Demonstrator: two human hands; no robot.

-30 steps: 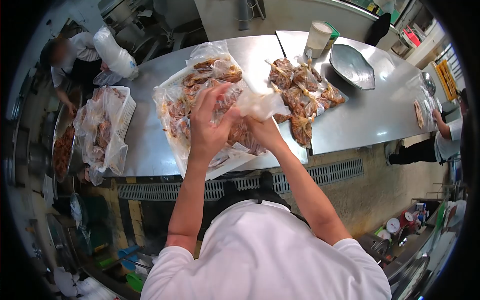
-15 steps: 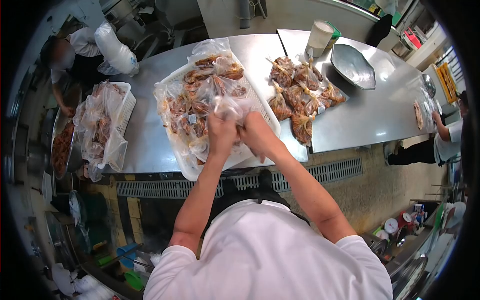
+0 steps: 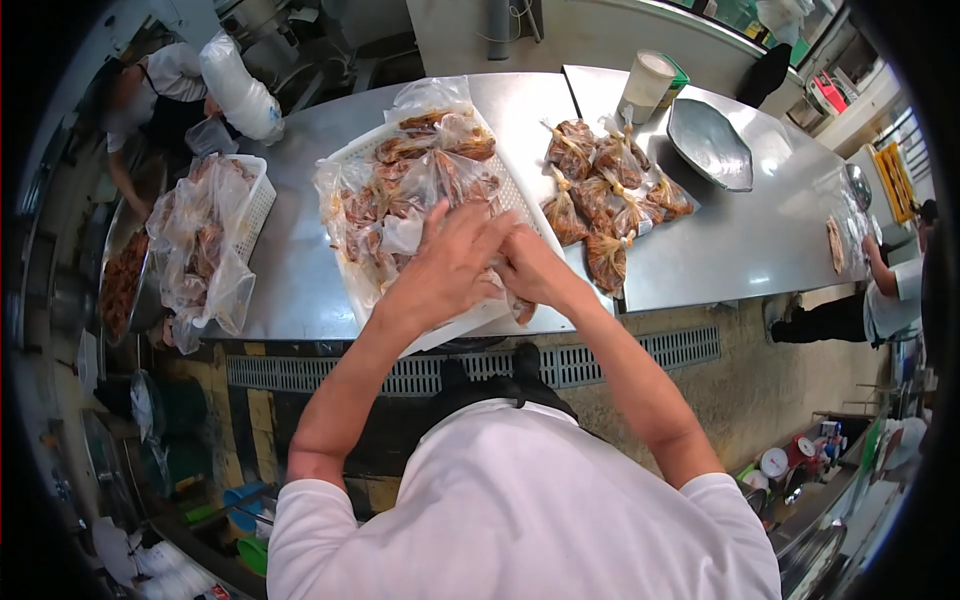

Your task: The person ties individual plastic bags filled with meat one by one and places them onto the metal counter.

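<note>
My left hand (image 3: 448,262) reaches over the white basket (image 3: 525,200), its fingers extended and apart across a clear plastic bag of brown food. Beside it, my right hand (image 3: 535,264) is closed, with its fingertips hidden behind the left hand and the bag; what it grips is too hidden to name. More clear bags of brown food (image 3: 385,190) fill the basket. To the right, several knotted bags of the same food (image 3: 605,200) lie together on the steel table (image 3: 700,255).
A grey dish (image 3: 710,145) and a white container (image 3: 646,85) stand at the back right. At the left is another basket (image 3: 262,205) with bagged food, near a person (image 3: 165,90) at a large metal pan (image 3: 150,285). Another person (image 3: 890,290) works at the far right.
Both hands have come down low over the basket's near side, and the left hand's fingers have spread from a closed grip. The view has shifted slightly. The person at left has moved an arm.
</note>
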